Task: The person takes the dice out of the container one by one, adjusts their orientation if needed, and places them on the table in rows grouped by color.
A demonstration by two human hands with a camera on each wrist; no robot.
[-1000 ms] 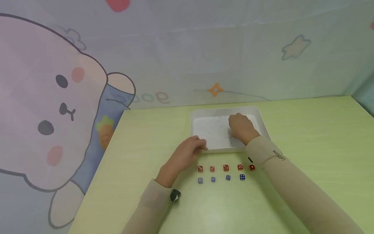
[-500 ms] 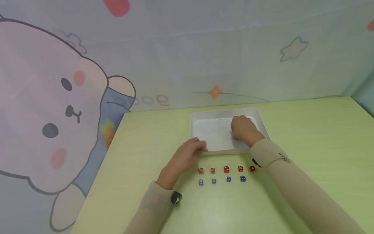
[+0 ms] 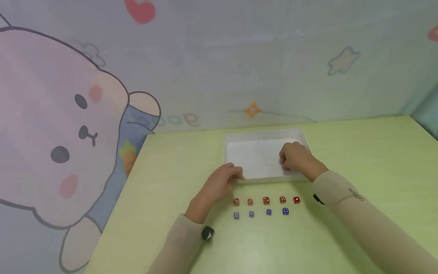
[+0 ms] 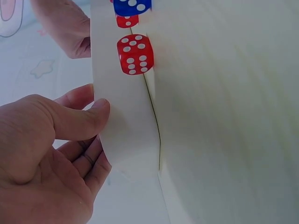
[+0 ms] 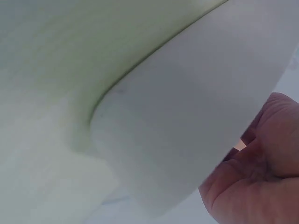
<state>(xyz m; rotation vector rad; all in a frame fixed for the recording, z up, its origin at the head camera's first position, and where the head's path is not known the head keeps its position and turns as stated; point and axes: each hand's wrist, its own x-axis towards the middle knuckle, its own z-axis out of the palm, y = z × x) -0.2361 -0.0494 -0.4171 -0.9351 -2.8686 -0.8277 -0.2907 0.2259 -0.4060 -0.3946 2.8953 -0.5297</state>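
Note:
A shallow white tray [image 3: 253, 158] stands on the table in the head view. My left hand [image 3: 219, 182] pinches its front left edge, the thumb [image 4: 100, 114] pressed on the outer wall and the fingers behind the rim. My right hand [image 3: 295, 156] is inside the tray near its right side, its fingers curled and pointing down. I cannot tell whether they hold anything, as the fingertips are hidden and the tray wall [image 5: 173, 107] covers them in the right wrist view. In front of the tray lie a row of several red dice [image 3: 266, 200] and a row of several blue dice [image 3: 285, 211].
The light green table [image 3: 369, 160] meets a cartoon-printed cloth [image 3: 205, 68] at the back. Dark specks [image 3: 272, 164] dot the tray floor. Dark wrist devices [image 3: 207, 233] sit at both cuffs. In the left wrist view, a red die [image 4: 135, 53] stands close to the tray wall.
My right hand has moved right and slightly toward the front within the tray, with its sleeve shifting right. The left hand keeps its hold on the tray edge. The dice rows look the same.

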